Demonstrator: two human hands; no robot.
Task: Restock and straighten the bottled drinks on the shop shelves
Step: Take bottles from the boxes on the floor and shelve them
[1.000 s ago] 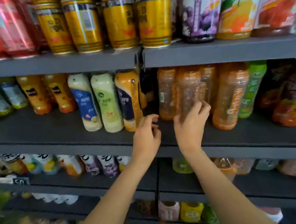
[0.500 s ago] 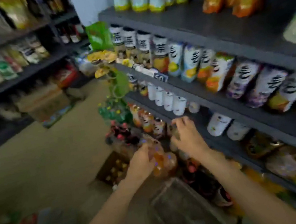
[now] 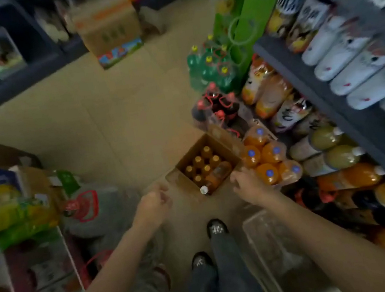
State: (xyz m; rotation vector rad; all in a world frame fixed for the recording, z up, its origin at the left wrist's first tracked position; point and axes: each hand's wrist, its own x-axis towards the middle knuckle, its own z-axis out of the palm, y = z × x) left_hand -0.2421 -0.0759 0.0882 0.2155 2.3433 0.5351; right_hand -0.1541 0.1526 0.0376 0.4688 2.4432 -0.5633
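left hand (image 3: 153, 200): fingers loosely curled, holding nothing afaict, hovering over the floor just left of the box. Bit blurry tho.
right hand (image 3: 246, 180): also empty, fingers relaxed, down at the box's right corner. Can't tell if it's touching the cardboard or just above it.
box (image 3: 227, 151): open cardboard carton on the floor by the shelf base, flaps out.
bottles (image 3: 204, 164): orange drinks standing upright inside, gold caps up. One extra bottle (image 3: 216, 175) lying sideways on top, white cap pointing at me.
next, imo: grab that loose one first, then restock.
risk 1: the sideways one can roll off if I bump the box.
risk 2: the shrink-wrapped orange pack (image 3: 267, 156) sits right beside my right hand, easy to knock.
risk 3: my shoes (image 3: 215, 228) are close, floor's crowded w/ stock, could trip.
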